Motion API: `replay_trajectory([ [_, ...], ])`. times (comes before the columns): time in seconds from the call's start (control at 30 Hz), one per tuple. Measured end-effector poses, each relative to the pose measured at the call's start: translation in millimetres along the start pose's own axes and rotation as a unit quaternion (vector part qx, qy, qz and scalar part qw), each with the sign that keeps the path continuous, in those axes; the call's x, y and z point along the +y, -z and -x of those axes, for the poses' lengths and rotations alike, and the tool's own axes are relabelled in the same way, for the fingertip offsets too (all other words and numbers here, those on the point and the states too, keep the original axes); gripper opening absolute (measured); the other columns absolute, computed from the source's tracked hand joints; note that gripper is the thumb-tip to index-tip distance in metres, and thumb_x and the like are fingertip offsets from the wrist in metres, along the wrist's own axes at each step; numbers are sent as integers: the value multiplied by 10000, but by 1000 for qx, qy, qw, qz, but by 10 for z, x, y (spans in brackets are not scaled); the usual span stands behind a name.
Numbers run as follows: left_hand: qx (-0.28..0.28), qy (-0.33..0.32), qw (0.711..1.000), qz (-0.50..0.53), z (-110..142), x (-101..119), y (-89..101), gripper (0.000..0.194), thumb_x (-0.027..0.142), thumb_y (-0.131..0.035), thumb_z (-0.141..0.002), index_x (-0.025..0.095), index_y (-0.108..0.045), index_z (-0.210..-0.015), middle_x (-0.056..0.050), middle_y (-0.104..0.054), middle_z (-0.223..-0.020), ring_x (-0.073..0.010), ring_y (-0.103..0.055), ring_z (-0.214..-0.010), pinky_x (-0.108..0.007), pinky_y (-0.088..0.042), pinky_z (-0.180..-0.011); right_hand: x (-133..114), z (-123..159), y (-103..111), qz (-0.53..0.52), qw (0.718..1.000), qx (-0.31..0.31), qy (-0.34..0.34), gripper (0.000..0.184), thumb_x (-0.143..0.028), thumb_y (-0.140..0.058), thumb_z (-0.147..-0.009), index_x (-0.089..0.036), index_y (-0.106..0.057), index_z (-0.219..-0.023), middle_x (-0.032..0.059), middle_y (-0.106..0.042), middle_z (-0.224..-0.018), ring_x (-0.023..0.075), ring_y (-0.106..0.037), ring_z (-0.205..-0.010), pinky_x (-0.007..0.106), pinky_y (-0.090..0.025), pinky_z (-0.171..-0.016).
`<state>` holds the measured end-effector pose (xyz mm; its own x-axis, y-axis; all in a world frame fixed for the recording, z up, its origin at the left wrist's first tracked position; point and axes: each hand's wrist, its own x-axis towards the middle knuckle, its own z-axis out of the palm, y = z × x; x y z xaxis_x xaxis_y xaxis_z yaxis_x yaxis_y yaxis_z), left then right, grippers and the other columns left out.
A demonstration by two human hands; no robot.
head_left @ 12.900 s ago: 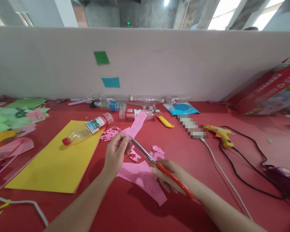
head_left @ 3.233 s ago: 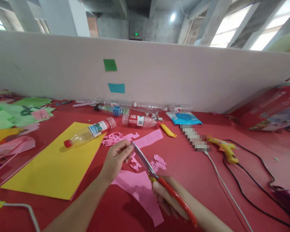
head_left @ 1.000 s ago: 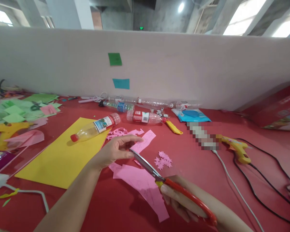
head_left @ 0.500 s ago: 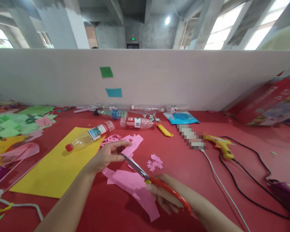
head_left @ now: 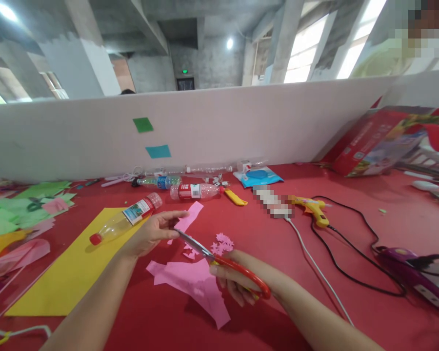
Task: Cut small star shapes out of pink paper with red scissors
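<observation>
My left hand (head_left: 155, 231) is closed in a pinch beside a narrow strip of pink paper (head_left: 190, 215), which shows between and beyond its finger and thumb. My right hand (head_left: 237, 280) grips red-handled scissors (head_left: 199, 246). Their blades look nearly closed, and the tips meet my left thumb and fingertips. A larger cut piece of pink paper (head_left: 192, 280) lies on the table beneath the scissors. Small pink paper stars (head_left: 222, 243) are heaped just beyond the blades, with more pink pieces (head_left: 190, 251) to their left.
Left of my arm, a plastic bottle (head_left: 126, 219) rests on a yellow sheet (head_left: 58, 278). Further bottles (head_left: 195, 191), a yellow cutter (head_left: 236, 197) and a blue packet (head_left: 258, 176) lie toward the white partition (head_left: 219, 126). A corded yellow glue gun (head_left: 312, 209) sits at right.
The view has swung right and tilted up, so table items sit further left. My hands and the scissors keep about the same pose; the small pink pieces left of the stars show more clearly.
</observation>
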<state>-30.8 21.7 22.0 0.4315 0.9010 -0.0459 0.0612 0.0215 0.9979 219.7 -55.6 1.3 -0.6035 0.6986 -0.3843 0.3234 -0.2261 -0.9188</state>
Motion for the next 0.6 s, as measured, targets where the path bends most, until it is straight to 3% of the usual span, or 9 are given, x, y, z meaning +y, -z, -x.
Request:
replay_trajectory([
  [0.17, 74, -62, 993, 62, -175, 26, -29, 501, 172, -783, -608, 210, -689, -1098, -46, -666, -1074, -152, -573, -916, -260, -446, -798, 4, -19, 68, -41, 993, 98, 41, 448, -561, -557, -817, -174, -494, -602, -61, -508, -342, 41, -352, -223, 138, -274, -261],
  [0.23, 78, -62, 993, 61, -219, -29, -91, 534, 158, -781, -606, 206, -673, -1126, -37, -654, -1037, -133, -564, -852, -253, -444, -768, 37, -76, 94, -99, 979, 169, 57, 441, -567, -570, -798, -172, -508, -610, -45, -517, -339, 54, -371, -223, 147, -260, -252],
  [0.43, -102, 29, 994, -11, -248, -290, -507, 673, 127, -701, -664, 190, -538, -1314, -6, -585, -774, -122, -530, -696, -285, -447, -669, 115, -227, 177, -175, 931, 309, 84, 437, -613, -478, -804, -193, -474, -681, -69, -490, -364, 53, -343, -229, 155, -242, -245],
  [0.47, -111, 28, 993, -14, -256, -312, -571, 686, 125, -690, -669, 180, -518, -1332, -24, -595, -809, -127, -541, -716, -289, -452, -679, 124, -240, 197, -184, 925, 322, 85, 430, -607, -477, -801, -193, -475, -685, -68, -492, -369, 58, -347, -232, 160, -249, -244],
  [0.6, -115, 9, 992, -46, -306, -308, -687, 685, 147, -720, -649, 242, -539, -1303, -126, -536, -1282, -207, -574, -998, -358, -478, -831, 152, -262, 260, -202, 908, 355, 90, 398, -583, -495, -786, -198, -478, -690, -65, -497, -371, 68, -348, -237, 171, -245, -240],
])
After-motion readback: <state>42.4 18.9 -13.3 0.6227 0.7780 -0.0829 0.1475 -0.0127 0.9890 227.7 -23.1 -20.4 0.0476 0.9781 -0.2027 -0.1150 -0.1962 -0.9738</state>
